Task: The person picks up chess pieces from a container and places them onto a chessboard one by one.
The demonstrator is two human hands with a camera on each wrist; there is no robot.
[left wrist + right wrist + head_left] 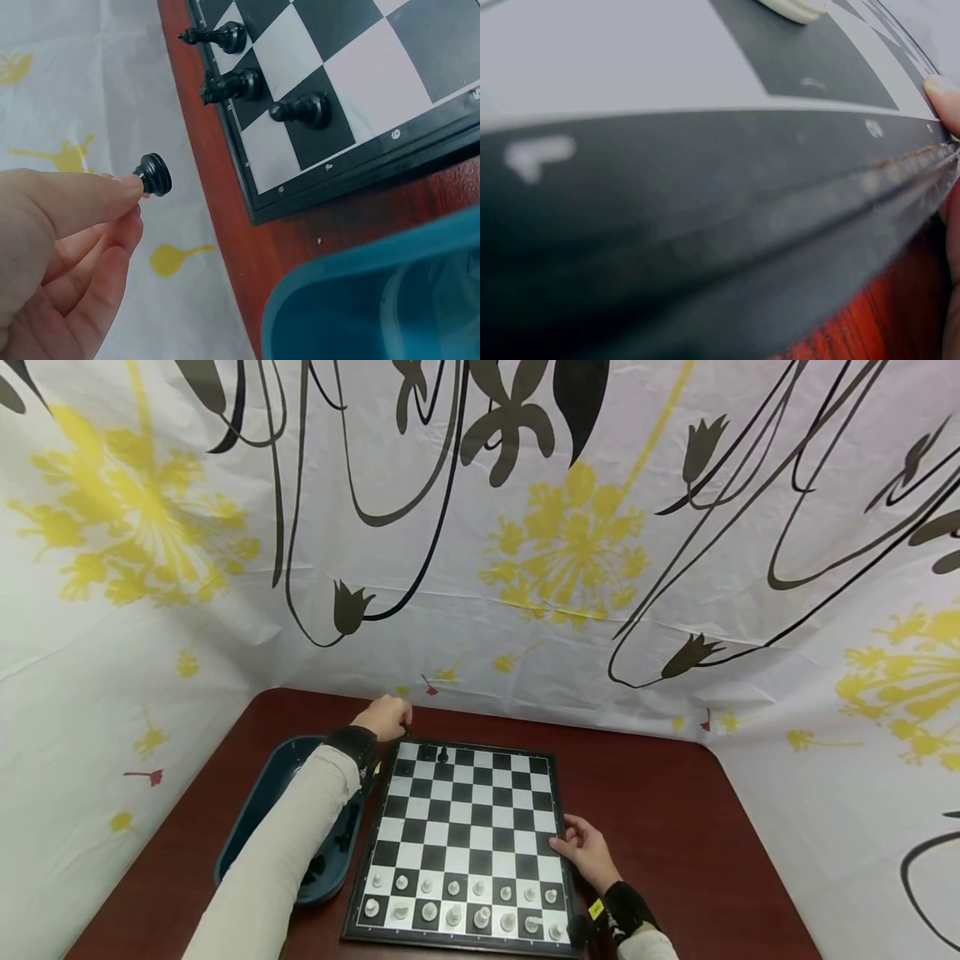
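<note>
My left hand reaches past the far left corner of the chessboard. Its thumb and fingers pinch a black chess piece with the round base pointing outward; the fingers hide its top. On the board near that corner stand a black pawn and two taller black pieces, one of them the piece behind the pawn. At the board's right side, my right hand grips the edge, with the thumb on top and the fingers lower down, partly out of view.
White chess pieces stand in two rows along the board's near side. Left of the board, a blue plastic tub holds several dark pieces, partly covered by the left sleeve. A patterned sheet hangs behind the reddish-brown table.
</note>
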